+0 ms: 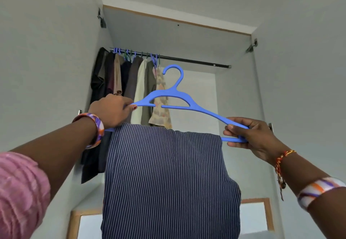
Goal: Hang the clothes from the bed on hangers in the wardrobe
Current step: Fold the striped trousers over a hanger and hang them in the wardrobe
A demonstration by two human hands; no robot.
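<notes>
A blue plastic hanger (175, 99) is held up in front of the open wardrobe, hook upward, a little below the rail (192, 60). A navy garment with thin white stripes (168, 173) is draped over its bottom bar and hangs down. My left hand (110, 110) grips the hanger's left end. My right hand (249, 137) pinches its right end between thumb and fingers. The hanger's hook is clear of the rail, to the right of the clothes hanging there.
Several garments (129, 87) on blue and green hangers crowd the left part of the rail; its right half is bare. White wardrobe doors (46, 60) stand open on both sides. A lower shelf edge with wood trim (262, 200) shows beneath.
</notes>
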